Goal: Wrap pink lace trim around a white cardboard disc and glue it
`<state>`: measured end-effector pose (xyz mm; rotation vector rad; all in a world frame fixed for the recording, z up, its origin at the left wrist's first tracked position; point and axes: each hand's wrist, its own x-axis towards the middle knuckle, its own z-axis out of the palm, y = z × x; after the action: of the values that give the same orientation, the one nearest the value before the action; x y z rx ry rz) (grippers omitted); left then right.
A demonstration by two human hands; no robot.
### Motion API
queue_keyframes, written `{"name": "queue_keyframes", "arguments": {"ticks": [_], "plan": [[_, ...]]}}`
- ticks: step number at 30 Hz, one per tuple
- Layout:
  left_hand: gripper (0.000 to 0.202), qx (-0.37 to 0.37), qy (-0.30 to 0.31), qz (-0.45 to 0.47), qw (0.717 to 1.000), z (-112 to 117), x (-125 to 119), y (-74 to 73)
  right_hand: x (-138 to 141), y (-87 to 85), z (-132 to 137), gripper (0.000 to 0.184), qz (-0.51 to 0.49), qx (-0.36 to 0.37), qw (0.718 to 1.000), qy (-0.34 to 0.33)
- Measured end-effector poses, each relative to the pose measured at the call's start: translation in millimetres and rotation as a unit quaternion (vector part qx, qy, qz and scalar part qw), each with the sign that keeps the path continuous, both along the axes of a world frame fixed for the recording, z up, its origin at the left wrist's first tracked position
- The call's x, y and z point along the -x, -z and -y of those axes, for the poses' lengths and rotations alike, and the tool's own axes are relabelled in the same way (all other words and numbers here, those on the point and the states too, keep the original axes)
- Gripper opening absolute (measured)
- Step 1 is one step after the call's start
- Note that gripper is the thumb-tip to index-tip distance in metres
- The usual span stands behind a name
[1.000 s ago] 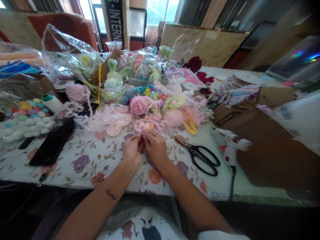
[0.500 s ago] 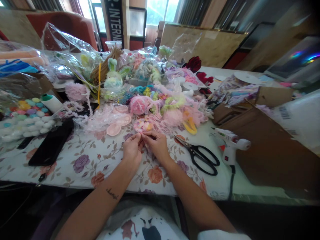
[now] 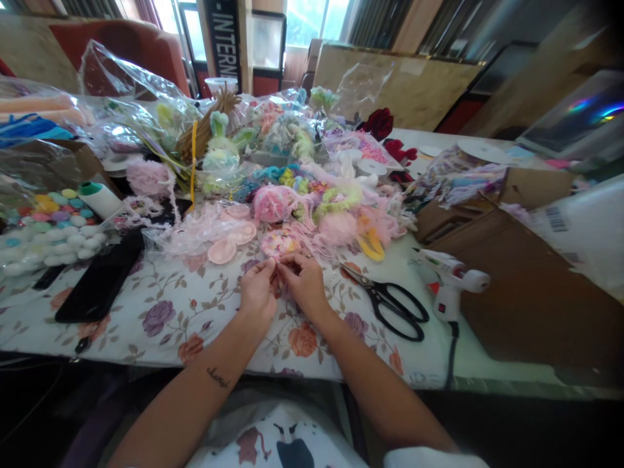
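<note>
My left hand (image 3: 257,292) and my right hand (image 3: 306,283) meet at the middle of a table with a flowered cloth (image 3: 160,312). Both are closed in a pinch, fingertips touching each other around something small and pinkish that I cannot make out. Just beyond the fingertips lies a small round pink-and-yellow piece (image 3: 279,244) with pink fuzzy yarn (image 3: 336,227) trailing from it. Pink round discs (image 3: 221,252) lie to the left of it.
Black scissors (image 3: 390,303) and a white glue gun (image 3: 451,278) lie right of my hands, beside a brown cardboard box (image 3: 526,286). A black phone (image 3: 100,279) and a bag of pompoms (image 3: 46,234) sit left. Piled yarn and plastic bags (image 3: 273,149) fill the back.
My hands have stayed together at the same spot, with only small finger movements; my right hand's fingers curled a little closer to the left.
</note>
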<state>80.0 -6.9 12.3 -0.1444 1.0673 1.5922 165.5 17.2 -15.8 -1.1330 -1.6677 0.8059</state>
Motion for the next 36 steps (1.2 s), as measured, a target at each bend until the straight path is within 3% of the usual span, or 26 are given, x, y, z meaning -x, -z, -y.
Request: {"name": "queue_keyframes", "arguments": {"ticks": [4,14,20,25,36], "plan": [[0.025,-0.014,0.005,-0.002,1.000,0.5,-0.1,-0.4,0.4,1.4,0.7,0.013,-0.019,0.022,1.000,0.006],[0.024,-0.020,0.009,-0.011,1.000,-0.6,-0.3,1.7,0.2,1.5,2.3,0.018,0.003,-0.011,1.000,-0.014],[0.026,-0.017,0.016,-0.009,1.000,-0.3,0.6,1.1,1.2,2.9,3.4,0.018,-0.025,0.016,0.999,0.022],[0.025,-0.006,0.016,-0.013,1.000,-1.7,1.8,4.0,0.0,0.5,3.2,0.015,0.024,-0.005,0.999,0.024],[0.029,0.007,0.014,-0.013,1.000,-2.0,2.3,0.4,1.2,1.1,5.7,0.013,0.015,-0.047,0.998,0.030]]}}
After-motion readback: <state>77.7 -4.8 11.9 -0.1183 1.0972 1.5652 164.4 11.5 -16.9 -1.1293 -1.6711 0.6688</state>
